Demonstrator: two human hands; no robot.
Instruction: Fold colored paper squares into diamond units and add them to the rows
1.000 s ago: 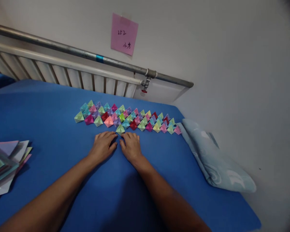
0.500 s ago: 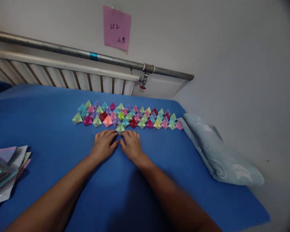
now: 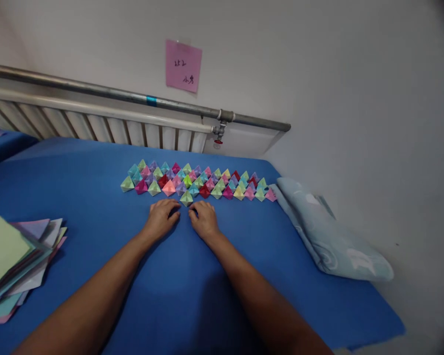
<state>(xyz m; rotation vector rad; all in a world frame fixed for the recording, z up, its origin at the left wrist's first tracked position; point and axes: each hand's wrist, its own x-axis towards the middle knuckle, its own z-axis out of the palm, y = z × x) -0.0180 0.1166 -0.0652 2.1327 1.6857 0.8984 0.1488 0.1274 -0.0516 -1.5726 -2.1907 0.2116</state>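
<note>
L hand [image 3: 161,218] and R hand [image 3: 204,219] rested on the blue table [image 3: 163,296], one either side of a lt-green folded paper piece [image 3: 186,198]. Both grips looked released — fingers loosely bent, nothing held; the tips were v. close to the piece, but couldn't tell if any touched it. It sat just in front of several rows of folded paper pieces [image 3: 204,191], packed close in mixed colours: green, blue, purple, pink, red, etc. A stack of paper sheets [image 3: 22,266] lay on the L side, edges uneven, lt-green sheet [image 3: 3,249] on top, well apart from both hands. On the R, a folded lt-blue blanket [image 3: 329,236] lay along the wall [image 3: 318,98], its far end just beside the rows. Behind the table — white radiator [image 3: 133,132], metal pipe [image 3: 107,91] w/ blue tape [image 3: 151,101], and above it a pink note [image 3: 183,69] taped up.
</note>
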